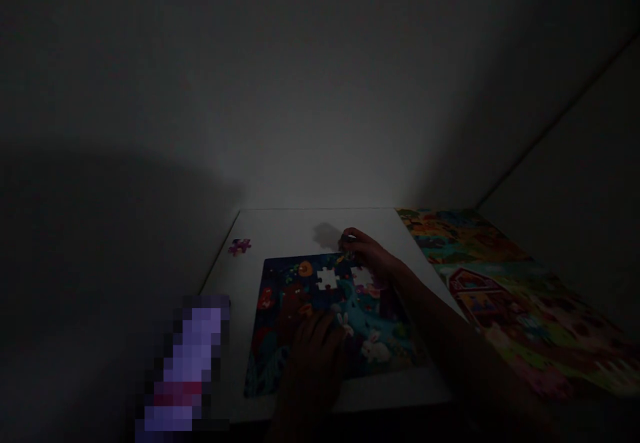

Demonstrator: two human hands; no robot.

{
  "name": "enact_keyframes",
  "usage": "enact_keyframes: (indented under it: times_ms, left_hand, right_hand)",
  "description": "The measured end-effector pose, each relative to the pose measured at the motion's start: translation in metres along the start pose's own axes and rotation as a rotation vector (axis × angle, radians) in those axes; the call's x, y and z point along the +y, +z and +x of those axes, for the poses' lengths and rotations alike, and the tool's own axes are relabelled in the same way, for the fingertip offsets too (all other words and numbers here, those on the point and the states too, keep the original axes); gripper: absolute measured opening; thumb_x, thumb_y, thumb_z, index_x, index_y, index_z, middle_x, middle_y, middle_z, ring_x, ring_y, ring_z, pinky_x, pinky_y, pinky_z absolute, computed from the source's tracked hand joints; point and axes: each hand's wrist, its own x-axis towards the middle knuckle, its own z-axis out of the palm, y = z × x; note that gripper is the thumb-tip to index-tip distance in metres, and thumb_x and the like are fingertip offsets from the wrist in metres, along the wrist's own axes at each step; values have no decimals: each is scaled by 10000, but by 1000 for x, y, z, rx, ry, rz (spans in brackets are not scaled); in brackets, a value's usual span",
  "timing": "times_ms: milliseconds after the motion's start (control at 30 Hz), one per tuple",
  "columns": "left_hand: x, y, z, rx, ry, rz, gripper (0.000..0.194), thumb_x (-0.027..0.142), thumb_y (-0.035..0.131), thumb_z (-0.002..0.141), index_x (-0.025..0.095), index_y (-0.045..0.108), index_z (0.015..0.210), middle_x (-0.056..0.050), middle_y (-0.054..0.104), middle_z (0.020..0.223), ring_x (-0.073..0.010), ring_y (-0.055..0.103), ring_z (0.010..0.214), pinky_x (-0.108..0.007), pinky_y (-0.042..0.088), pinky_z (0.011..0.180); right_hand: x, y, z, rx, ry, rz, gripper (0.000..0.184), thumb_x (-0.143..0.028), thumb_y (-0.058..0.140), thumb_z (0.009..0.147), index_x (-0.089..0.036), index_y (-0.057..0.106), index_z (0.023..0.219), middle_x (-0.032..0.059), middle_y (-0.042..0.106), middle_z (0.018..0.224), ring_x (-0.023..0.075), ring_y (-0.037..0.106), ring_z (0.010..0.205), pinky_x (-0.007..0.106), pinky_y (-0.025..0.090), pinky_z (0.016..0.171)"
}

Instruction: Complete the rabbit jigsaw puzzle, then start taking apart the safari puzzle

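Blue jigsaw puzzle (365, 313) lies under the left hand (314, 349), fingers slightly spread, its two gaps (328, 279) just nearer than the right hand (371, 251), whose fingers seemingly pinch a dark piece (345, 238).

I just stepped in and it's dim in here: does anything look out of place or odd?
A loose puzzle piece lies apart near the table's far left corner, while the puzzle shows white gaps near its far edge. Otherwise, only the blocky purple patch looks odd; it hides what's there.
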Motion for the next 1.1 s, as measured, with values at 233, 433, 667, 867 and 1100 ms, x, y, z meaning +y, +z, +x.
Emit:
enact_keyframes:
  times_ms: [233,433,667,867,1100]
  left_hand:
    - [-4,-3,3,-36,52,44,260,163,466,932,239,659,1088,-57,675,1222,-240,599,1157,-449,547,951]
    - [-4,-4,2,-54,30,53,259,184,464,943,241,667,1095,-64,667,1235,-247,586,1185,-457,524,978]
    - [-4,-6,3,-68,43,52,239,189,473,941,236,657,1088,-62,671,1230,-250,593,1168,-458,535,954]
    - [-3,-6,3,-72,46,38,242,182,487,935,232,645,1111,-64,658,1253,-252,583,1179,-467,535,957]
    - [-2,-6,3,-81,15,23,246,181,480,940,236,657,1102,-63,655,1253,-265,569,1197,-489,521,974]
  right_hand:
    - [1,10,1,-139,92,123,328,-232,686,676,-228,459,912,-28,660,794,142,668,651,221,487,526]
    - [-2,11,-3,-192,39,62,307,-230,711,749,-211,530,996,-9,668,836,138,667,687,237,527,574]
    - [-6,12,-5,-245,-39,-151,373,-259,668,834,-228,583,1196,-30,651,835,100,595,669,219,490,586]
    - [1,14,-4,-262,-38,-200,297,-273,700,808,-202,557,1058,9,701,855,127,622,704,236,471,608]
    - [1,21,-8,-342,-65,-295,226,-214,694,797,-198,682,1022,4,683,866,131,627,772,257,483,703]
